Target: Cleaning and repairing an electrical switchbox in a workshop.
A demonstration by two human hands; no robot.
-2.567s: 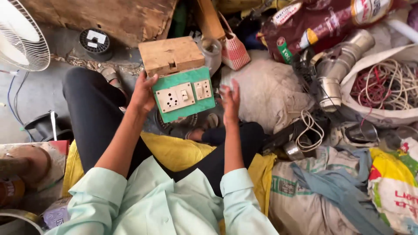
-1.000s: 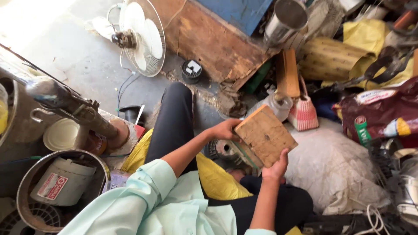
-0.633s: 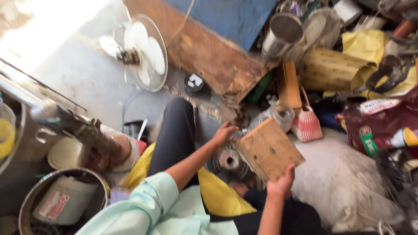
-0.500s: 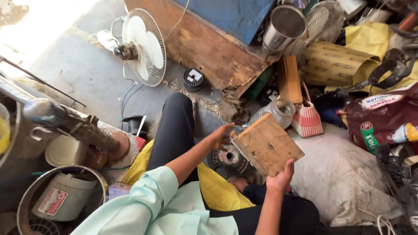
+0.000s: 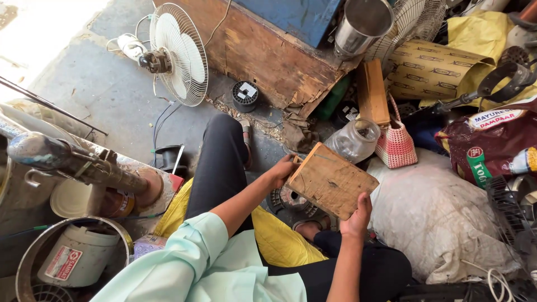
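The wooden box [image 5: 334, 180] was held above the person's lap, tilted, its plain wooden face turned up toward the camera. The left hand [image 5: 282, 169] was closed on the upper-left corner; the right hand [image 5: 358, 217] gripped the lower-right edge from beneath. Both grips sat at the extremities, so a slackened finger could probably have let the box rotate and drop onto the round metal part [image 5: 291, 198] lying directly below. The worn edges also posed a likely splinter risk to bare skin.

The person sat on a yellow cloth [image 5: 274, 237] spread over a grey concrete floor [image 5: 106, 95]. A table fan [image 5: 173, 53] lay on its side well apart. A clear plastic jar [image 5: 355, 140], a pink woven basket [image 5: 396, 146] and a white sack [image 5: 442, 218] crowded the right side.
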